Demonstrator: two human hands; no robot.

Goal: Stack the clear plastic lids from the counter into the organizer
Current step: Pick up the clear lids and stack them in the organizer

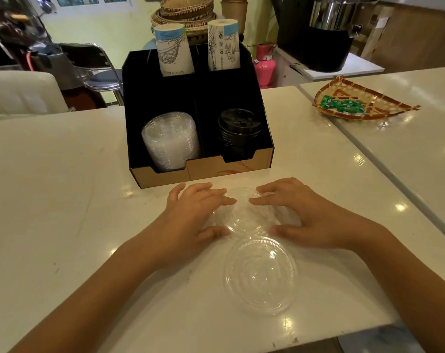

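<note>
A black cardboard organizer (pixel 263 159) stands on the white counter, with a stack of clear lids (pixel 170 140) in its front left compartment. A clear plastic lid (pixel 244 215) lies flat just in front of it. My left hand (pixel 190 217) and my right hand (pixel 310 217) curl around that lid from either side, with fingertips and thumbs at its rim. A second clear lid (pixel 260 275) lies flat on the counter nearer to me, touching no hand.
Black lids (pixel 239 131) fill the organizer's front right compartment, and two stacks of paper cups (pixel 174 49) stand in the back ones. A woven tray with green sweets (pixel 361 104) sits at the right. The counter's front edge (pixel 343 335) is near.
</note>
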